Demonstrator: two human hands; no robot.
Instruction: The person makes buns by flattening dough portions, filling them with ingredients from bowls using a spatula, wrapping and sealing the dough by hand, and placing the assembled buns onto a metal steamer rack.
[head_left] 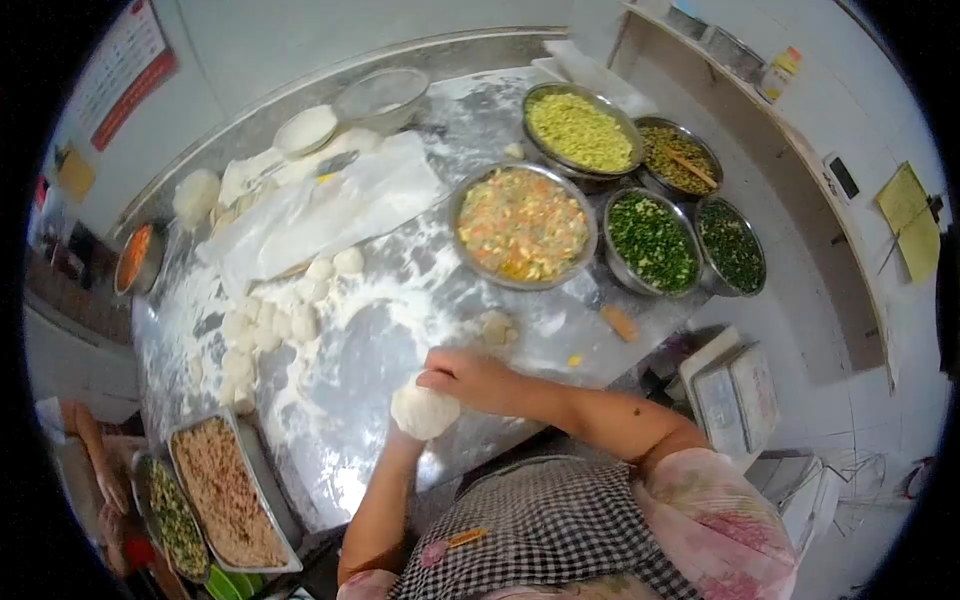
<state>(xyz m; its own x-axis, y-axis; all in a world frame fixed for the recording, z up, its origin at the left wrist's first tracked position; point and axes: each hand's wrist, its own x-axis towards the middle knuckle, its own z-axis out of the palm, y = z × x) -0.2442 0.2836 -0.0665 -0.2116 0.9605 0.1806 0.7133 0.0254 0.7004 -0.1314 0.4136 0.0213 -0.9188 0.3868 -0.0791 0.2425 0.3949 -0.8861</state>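
A round, pale piece of dough (424, 408) is held just above the near edge of the floured metal table. My left hand (405, 440) supports it from below; the dough hides most of the fingers. At its upper right rim, my right hand (465, 380) has thumb and fingers closed on the dough's edge. Beyond my right hand lies a small lump of dough (496, 327). To the left, several floured dough balls (265, 325) are clustered. A bowl of mixed vegetable filling (525, 225) stands farther off.
Bowls of yellow-green shreds (580, 132), chopped greens (652, 240) and darker greens (730, 245) stand right. A tray of minced filling (228, 490) is at left, near another person's arm (90, 445). White cloth (330, 200) lies at the back; a scale (735, 395) sits right.
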